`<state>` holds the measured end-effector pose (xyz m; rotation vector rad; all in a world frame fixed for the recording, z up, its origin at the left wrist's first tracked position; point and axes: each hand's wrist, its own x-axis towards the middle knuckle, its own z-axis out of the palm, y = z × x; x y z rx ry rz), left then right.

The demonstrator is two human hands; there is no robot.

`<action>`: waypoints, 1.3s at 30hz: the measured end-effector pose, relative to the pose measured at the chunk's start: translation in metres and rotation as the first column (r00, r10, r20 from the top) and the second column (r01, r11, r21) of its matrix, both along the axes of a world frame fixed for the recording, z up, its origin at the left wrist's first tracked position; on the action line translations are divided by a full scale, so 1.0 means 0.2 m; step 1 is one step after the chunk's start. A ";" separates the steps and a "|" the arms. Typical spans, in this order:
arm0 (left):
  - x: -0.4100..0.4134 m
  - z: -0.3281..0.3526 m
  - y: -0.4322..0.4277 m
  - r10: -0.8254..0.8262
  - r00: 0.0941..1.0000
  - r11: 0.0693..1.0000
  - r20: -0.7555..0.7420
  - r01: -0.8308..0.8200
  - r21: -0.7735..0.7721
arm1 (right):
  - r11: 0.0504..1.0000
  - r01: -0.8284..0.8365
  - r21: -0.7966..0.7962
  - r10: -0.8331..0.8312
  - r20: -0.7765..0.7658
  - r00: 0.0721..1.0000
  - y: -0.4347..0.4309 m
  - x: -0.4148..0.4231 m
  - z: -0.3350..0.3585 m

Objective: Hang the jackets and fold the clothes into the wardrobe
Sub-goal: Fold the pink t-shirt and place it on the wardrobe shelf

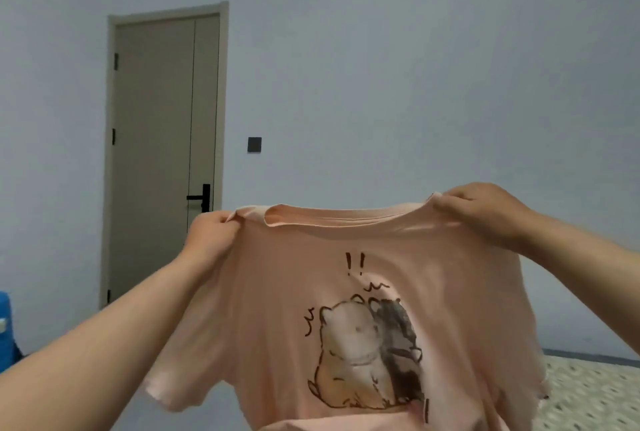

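Head view: 2 hands hold a pink T-shirt [284,295] up; left hand [211,235] & right hand [485,210] each pinch 1 shoulder, fingers curled on cloth.

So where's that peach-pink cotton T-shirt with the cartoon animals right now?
The peach-pink T-shirt hangs low and centre in the head view, its shoulders gripped by the left hand and right hand, right of the beige door.

A bed under a pale, cream patterned cover [595,396] shows, blurred, only in the lower right corner, its far edge meeting a dark strip [588,358] along the foot of the pale blue wall [415,84], its left part hidden behind the pink printed T-shirt [294,292].
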<state>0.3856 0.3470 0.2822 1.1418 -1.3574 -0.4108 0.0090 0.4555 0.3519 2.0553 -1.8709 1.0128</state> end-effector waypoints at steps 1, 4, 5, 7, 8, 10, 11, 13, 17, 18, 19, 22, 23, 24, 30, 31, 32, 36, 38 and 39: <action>0.01 0.08 0.00 0.012 1.000 1.000 0.012 -0.012 -0.014 | 0.999 -0.043 0.001 0.043 0.063 0.997 0.01 -0.01 0.03; 0.04 0.30 0.01 0.036 0.999 0.998 0.028 -0.035 -0.045 | 0.994 -0.107 0.007 0.105 0.147 0.984 0.02 -0.01 0.10; 0.04 0.35 0.01 0.046 0.999 0.997 0.023 -0.044 -0.062 | 0.994 -0.109 0.020 0.104 0.157 0.982 0.02 0.00 0.12; 0.03 0.43 0.02 0.079 0.997 0.991 0.014 -0.077 -0.109 | 0.995 -0.102 0.014 0.098 0.162 0.982 0.02 0.01 0.17; 0.02 0.46 0.03 0.103 0.995 0.986 0.020 -0.099 -0.132 | 0.996 -0.092 -0.008 0.092 0.157 0.983 0.01 0.00 0.19; 0.00 0.50 0.04 0.153 0.988 0.973 0.031 -0.145 -0.178 | 0.996 -0.055 -0.075 0.065 0.149 0.987 -0.02 -0.01 0.24; 0.00 0.52 0.04 0.174 0.984 0.964 0.028 -0.165 -0.210 | 0.993 -0.025 -0.112 0.041 0.142 0.989 -0.04 -0.01 0.27; -0.01 0.54 0.02 0.226 0.974 0.935 0.013 -0.213 -0.284 | 0.982 0.049 -0.182 -0.022 0.143 0.989 -0.07 -0.02 0.32; -0.07 0.58 0.04 0.294 0.955 0.873 -0.031 -0.282 -0.399 | 0.930 0.128 -0.344 -0.043 0.244 0.969 -0.06 -0.04 0.38; -0.09 0.59 0.05 0.300 0.953 0.861 -0.034 -0.286 -0.420 | 0.910 0.145 -0.387 -0.043 0.260 0.965 -0.04 -0.03 0.38; -0.11 0.60 0.06 0.303 0.952 0.850 -0.032 -0.285 -0.443 | 0.885 0.165 -0.436 -0.053 0.256 0.965 -0.01 -0.03 0.39; -0.11 0.63 0.08 0.303 0.952 0.812 0.044 -0.233 -0.535 | 0.794 0.192 -0.577 -0.109 0.175 0.978 0.08 -0.05 0.43; -0.11 0.65 0.10 0.311 0.946 0.803 0.091 -0.211 -0.557 | 0.770 0.191 -0.609 -0.122 0.154 0.981 0.11 -0.06 0.45; -0.11 0.67 0.12 0.320 0.938 0.801 0.134 -0.192 -0.567 | 0.749 0.186 -0.635 -0.127 0.137 0.982 0.15 -0.07 0.48; -0.15 0.96 0.40 0.255 0.966 0.667 0.036 -0.148 -0.730 | 0.525 0.145 -0.839 -0.178 0.059 0.982 0.42 -0.13 0.72; -0.16 1.03 0.45 0.250 0.968 0.638 -0.004 -0.168 -0.751 | 0.472 0.133 -0.872 -0.184 0.050 0.982 0.47 -0.12 0.77; -0.17 1.09 0.48 0.261 0.965 0.613 -0.041 -0.198 -0.765 | 0.430 0.123 -0.895 -0.185 0.046 0.982 0.51 -0.12 0.81; -0.23 1.21 0.50 0.286 0.952 0.600 -0.106 -0.264 -0.755 | 0.404 0.137 -0.905 -0.233 0.043 0.972 0.56 -0.11 0.91; -0.27 1.17 0.46 0.325 0.943 0.634 -0.072 -0.274 -0.724 | 0.461 0.133 -0.878 -0.226 0.029 0.974 0.51 -0.14 0.89; -0.30 1.12 0.41 0.333 0.942 0.650 -0.042 -0.262 -0.713 | 0.503 0.150 -0.851 -0.222 0.040 0.974 0.47 -0.17 0.85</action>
